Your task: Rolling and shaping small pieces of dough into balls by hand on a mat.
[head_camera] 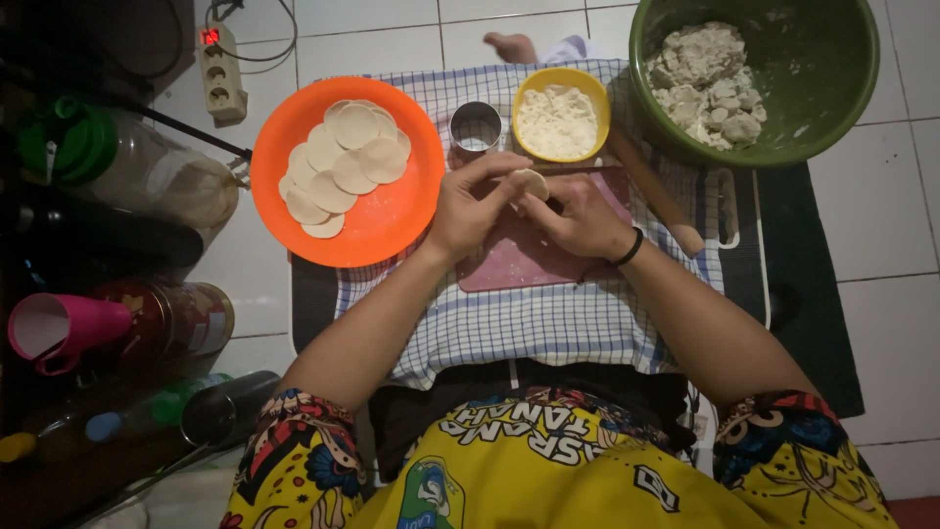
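above the pink board, both hands pinch one dough round: left hand and right hand closed on its edges. it looks soft, thin, easily torn; best held by the rim. beyond the board sits a yellow flour bowl.

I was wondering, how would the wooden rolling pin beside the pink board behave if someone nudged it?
The rolling pin is a plain round cylinder lying on the checked cloth, so it would probably roll sideways when pushed. It looks like solid wood, likely stiff and fairly heavy for its size. The cloth may slow it, and the green bowl close behind could stop it.
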